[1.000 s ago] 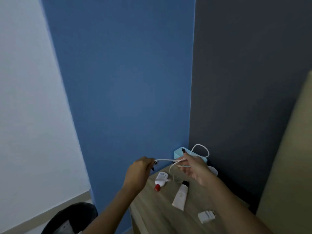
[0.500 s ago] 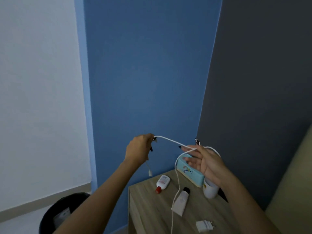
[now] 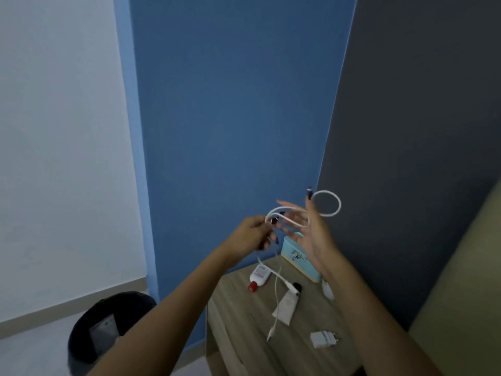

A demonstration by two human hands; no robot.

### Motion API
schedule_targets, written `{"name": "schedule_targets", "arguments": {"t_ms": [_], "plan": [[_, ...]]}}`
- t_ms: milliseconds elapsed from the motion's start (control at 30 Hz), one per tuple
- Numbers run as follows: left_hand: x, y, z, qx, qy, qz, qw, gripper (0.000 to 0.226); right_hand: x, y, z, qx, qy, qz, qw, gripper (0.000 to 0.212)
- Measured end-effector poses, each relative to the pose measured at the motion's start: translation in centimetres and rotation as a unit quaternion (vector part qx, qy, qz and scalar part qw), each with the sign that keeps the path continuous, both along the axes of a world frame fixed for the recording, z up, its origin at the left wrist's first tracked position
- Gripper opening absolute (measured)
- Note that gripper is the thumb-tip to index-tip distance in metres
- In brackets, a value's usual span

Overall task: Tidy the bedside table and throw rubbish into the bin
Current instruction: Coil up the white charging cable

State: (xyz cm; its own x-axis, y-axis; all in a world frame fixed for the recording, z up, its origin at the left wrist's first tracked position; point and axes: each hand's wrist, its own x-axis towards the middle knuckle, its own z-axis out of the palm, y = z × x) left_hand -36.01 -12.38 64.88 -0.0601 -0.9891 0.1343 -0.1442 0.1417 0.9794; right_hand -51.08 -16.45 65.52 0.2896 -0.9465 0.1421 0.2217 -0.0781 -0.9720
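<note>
A white charging cable [image 3: 329, 204] is looped in the air above the wooden bedside table [image 3: 238, 318]. My left hand [image 3: 250, 234] pinches the cable. My right hand [image 3: 309, 229] is spread with fingers up, and the cable is wound around it, one loop sticking out to the right. Two loose cable ends hang down over the table. On the table lie a white bottle with a red cap [image 3: 259, 275], a white tube with a black cap [image 3: 287, 305] and a white plug adapter [image 3: 324, 339].
A light blue box [image 3: 296, 260] stands at the table's back by the wall corner, with a white cup [image 3: 327, 290] beside it, partly hidden by my right arm. A black bin [image 3: 108, 329] stands on the floor left of the table. A beige bed edge [image 3: 461, 294] lies at right.
My left hand has moved right, close to my right hand, and another turn of cable now lies around the right hand. The view has shifted slightly.
</note>
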Motion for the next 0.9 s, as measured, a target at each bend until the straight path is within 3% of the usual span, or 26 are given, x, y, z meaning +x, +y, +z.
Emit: {"name": "schedule_targets", "arguments": {"t_ms": [67, 100, 267, 333, 467, 600, 667, 733, 767, 833, 900], "plan": [[0.2, -0.4, 0.8, 0.005, 0.084, 0.035, 0.996, 0.023, 0.1, 0.5, -1.5, 0.048, -0.032, 0.056, 0.997, 0.083], [0.3, -0.7, 1.1, 0.011, 0.126, 0.047, 0.991, 0.025, 0.2, 0.8, -2.4, 0.063, -0.028, 0.075, 0.995, 0.082], [1.8, -1.8, 2.4, 0.010, 0.252, 0.098, 0.963, 0.027, 0.1, 1.3, -6.6, 0.017, 0.175, 0.073, 0.982, 0.020], [3.2, -2.1, 2.8, 0.003, 0.286, 0.129, 0.949, 0.027, -1.0, 1.0, -8.0, -0.023, 0.251, 0.069, 0.965, 0.012], [6.4, -2.1, 2.7, 0.007, 0.280, 0.166, 0.946, 0.023, -3.9, 0.4, -9.7, -0.017, 0.359, 0.057, 0.932, 0.019], [8.1, -1.8, 1.8, 0.026, 0.240, 0.186, 0.952, 0.023, -6.0, -0.9, -11.4, -0.003, 0.569, -0.034, 0.822, 0.028], [7.9, -1.6, 1.0, 0.053, 0.168, 0.166, 0.970, 0.020, -6.7, -1.9, -11.4, 0.048, 0.602, -0.117, 0.789, 0.031], [7.7, -1.3, 0.2, 0.071, 0.051, 0.151, 0.985, 0.019, -6.7, -2.8, -10.3, 0.085, 0.556, -0.157, 0.812, 0.035], [7.6, -1.2, -0.2, 0.081, -0.012, 0.154, 0.985, 0.023, -6.7, -2.9, -9.4, 0.093, 0.497, -0.165, 0.847, 0.032], [7.4, -1.2, -0.9, 0.117, -0.118, 0.178, 0.970, 0.033, -6.5, -2.3, -7.2, 0.131, 0.304, -0.189, 0.925, 0.020], [7.3, -1.4, -1.4, 0.137, -0.207, 0.198, 0.948, 0.041, -7.3, -2.2, -5.3, 0.148, 0.131, -0.204, 0.959, 0.010]]}}
